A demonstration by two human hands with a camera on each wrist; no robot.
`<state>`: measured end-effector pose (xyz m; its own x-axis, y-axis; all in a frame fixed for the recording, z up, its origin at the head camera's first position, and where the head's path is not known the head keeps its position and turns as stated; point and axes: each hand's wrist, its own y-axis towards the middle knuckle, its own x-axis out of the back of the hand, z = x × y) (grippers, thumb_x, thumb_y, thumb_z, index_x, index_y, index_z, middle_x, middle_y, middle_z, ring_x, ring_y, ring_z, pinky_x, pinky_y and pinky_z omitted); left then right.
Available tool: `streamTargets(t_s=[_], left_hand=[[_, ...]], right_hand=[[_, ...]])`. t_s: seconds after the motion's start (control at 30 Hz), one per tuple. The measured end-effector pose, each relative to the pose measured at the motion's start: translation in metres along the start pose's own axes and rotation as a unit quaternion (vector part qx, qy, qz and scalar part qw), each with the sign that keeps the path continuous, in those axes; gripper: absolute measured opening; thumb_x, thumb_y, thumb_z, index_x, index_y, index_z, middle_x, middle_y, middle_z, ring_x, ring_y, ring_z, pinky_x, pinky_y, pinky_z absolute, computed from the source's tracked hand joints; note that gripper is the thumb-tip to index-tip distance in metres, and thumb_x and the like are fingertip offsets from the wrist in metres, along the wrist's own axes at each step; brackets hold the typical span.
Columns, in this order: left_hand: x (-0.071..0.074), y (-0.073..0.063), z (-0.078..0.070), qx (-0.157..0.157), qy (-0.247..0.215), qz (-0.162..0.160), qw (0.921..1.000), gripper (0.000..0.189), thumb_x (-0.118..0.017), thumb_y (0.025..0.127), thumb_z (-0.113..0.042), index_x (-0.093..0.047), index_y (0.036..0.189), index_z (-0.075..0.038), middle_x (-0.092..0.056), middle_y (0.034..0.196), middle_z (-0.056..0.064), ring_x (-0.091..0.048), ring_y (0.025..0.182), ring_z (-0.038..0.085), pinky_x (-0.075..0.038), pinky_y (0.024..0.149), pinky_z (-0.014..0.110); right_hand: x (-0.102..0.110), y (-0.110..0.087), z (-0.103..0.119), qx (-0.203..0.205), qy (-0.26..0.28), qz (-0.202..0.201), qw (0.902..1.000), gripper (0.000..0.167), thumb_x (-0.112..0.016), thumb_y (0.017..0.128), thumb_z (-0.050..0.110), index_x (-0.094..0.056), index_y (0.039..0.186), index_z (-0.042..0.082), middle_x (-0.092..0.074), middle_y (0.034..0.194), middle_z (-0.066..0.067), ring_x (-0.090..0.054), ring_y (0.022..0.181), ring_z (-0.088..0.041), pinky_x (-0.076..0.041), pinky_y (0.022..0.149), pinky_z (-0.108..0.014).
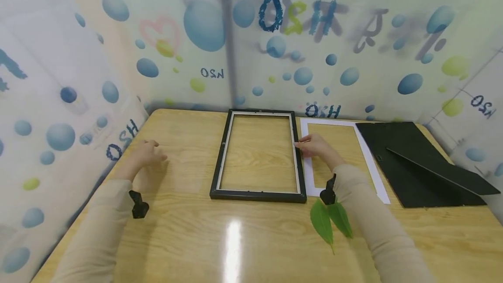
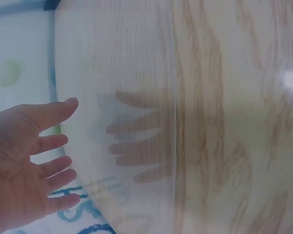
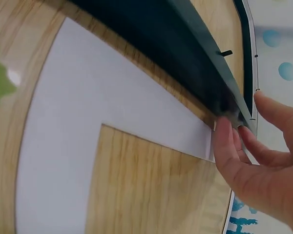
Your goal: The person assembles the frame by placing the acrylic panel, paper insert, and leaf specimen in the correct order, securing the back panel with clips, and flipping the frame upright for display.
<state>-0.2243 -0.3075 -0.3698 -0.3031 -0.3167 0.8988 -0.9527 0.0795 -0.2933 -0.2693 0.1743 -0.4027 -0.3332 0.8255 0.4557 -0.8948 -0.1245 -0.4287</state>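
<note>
Passing room before the black frame (image 1: 257, 196)

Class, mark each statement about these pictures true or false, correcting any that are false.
1. The right hand's grip is on the right side of the black frame. True.
2. Two green leaves lie on the table. True.
3. The left hand's grip holds a leaf. False: it holds nothing.
4. The white border lies left of the black frame. False: it lies to its right.
5. A photograph fills the black frame. False: wood grain shows through its opening.
</note>
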Motion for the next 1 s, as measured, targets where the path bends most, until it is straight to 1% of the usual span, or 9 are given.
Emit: streamTargets(t_s=[0.1,0.2,0.3,0.43,0.5,0.63,0.73,0.9,1.0], left_hand=[[0.004,0.003,0.007,0.025,-0.005,0.008,0.9996,0.066,-0.053,0.089,-0.026,-0.029,0.127,0.022,-0.024,0.128,0.048,-0.028,0.115,0.058,-0.032,0.096,0.062],[0.008,0.004,0.013,0.069,-0.032,0.022,0.9969,0.071,-0.056,0.086,-0.027,-0.027,0.129,0.021,-0.023,0.129,0.046,-0.026,0.117,0.058,-0.03,0.099,0.062],[0.013,0.001,0.02,0.109,-0.041,0.028,0.9928,0.073,-0.06,0.083,-0.026,-0.029,0.126,0.024,-0.022,0.128,0.049,-0.023,0.117,0.06,-0.027,0.101,0.062],[0.017,-0.006,0.027,0.159,-0.039,0.049,0.9853,0.083,-0.062,0.083,-0.03,-0.022,0.127,0.029,-0.005,0.13,0.054,-0.013,0.121,0.063,-0.022,0.104,0.063],[0.017,-0.009,0.029,0.186,-0.052,0.064,0.979,0.09,-0.061,0.083,-0.033,-0.014,0.128,0.03,0.002,0.129,0.055,-0.01,0.122,0.062,-0.021,0.106,0.062],[0.02,-0.012,0.03,0.194,-0.046,0.081,0.9766,0.092,-0.062,0.082,-0.041,-0.022,0.127,0.028,-0.018,0.129,0.05,-0.028,0.117,0.057,-0.033,0.101,0.057],[0.022,-0.01,0.03,0.197,-0.047,0.091,0.975,0.091,-0.063,0.081,-0.046,-0.028,0.125,0.026,-0.027,0.126,0.046,-0.034,0.113,0.054,-0.036,0.099,0.056],[0.023,-0.003,0.024,0.209,-0.019,0.105,0.9722,0.083,-0.06,0.083,-0.043,-0.034,0.124,0.024,-0.025,0.126,0.047,-0.029,0.115,0.057,-0.032,0.101,0.057],[0.024,0.003,0.023,0.224,0.009,0.143,0.964,0.087,-0.054,0.087,-0.045,-0.025,0.126,0.026,-0.019,0.13,0.047,-0.024,0.12,0.056,-0.029,0.105,0.055]], right_hand=[[0.002,0.004,-0.004,-0.007,0.018,-0.006,0.9998,0.055,-0.057,0.09,0.017,-0.037,0.132,-0.012,-0.048,0.127,-0.031,-0.061,0.071,-0.009,-0.057,0.073,-0.028],[0.004,0.01,-0.01,-0.028,0.041,-0.015,0.9987,0.056,-0.062,0.086,0.014,-0.039,0.131,-0.01,-0.054,0.119,-0.028,-0.063,0.071,-0.012,-0.057,0.073,-0.031],[0.008,0.042,-0.038,-0.027,0.082,-0.007,0.9962,0.057,-0.072,0.078,0.018,-0.048,0.125,-0.004,-0.062,0.102,-0.021,-0.064,0.072,-0.017,-0.057,0.07,-0.034],[0.01,0.137,-0.109,-0.015,0.087,0.01,0.9961,0.063,-0.08,0.069,0.03,-0.053,0.117,-0.002,-0.062,0.088,-0.017,-0.066,0.07,-0.024,-0.058,0.063,-0.037],[0.007,0.188,-0.142,-0.027,0.071,0.005,0.9971,0.071,-0.082,0.065,0.035,-0.052,0.119,0.002,-0.061,0.092,-0.017,-0.067,0.07,-0.025,-0.057,0.063,-0.039],[0.002,0.256,-0.179,-0.052,0.065,-0.017,0.9964,0.08,-0.088,0.05,0.041,-0.052,0.113,0.007,-0.059,0.098,-0.016,-0.068,0.068,-0.025,-0.057,0.06,-0.04],[-0.001,0.272,-0.183,-0.062,0.052,-0.031,0.9962,0.075,-0.087,0.051,0.04,-0.052,0.11,0.008,-0.058,0.102,-0.018,-0.068,0.069,-0.027,-0.057,0.06,-0.043],[-0.001,0.284,-0.186,-0.065,0.036,-0.035,0.9966,0.068,-0.086,0.057,0.036,-0.052,0.108,0.007,-0.06,0.098,-0.02,-0.068,0.068,-0.028,-0.056,0.058,-0.044],[0.0,0.288,-0.189,-0.077,0.041,-0.022,0.996,0.068,-0.086,0.058,0.034,-0.05,0.109,0.007,-0.059,0.099,-0.02,-0.068,0.07,-0.028,-0.057,0.059,-0.044]])
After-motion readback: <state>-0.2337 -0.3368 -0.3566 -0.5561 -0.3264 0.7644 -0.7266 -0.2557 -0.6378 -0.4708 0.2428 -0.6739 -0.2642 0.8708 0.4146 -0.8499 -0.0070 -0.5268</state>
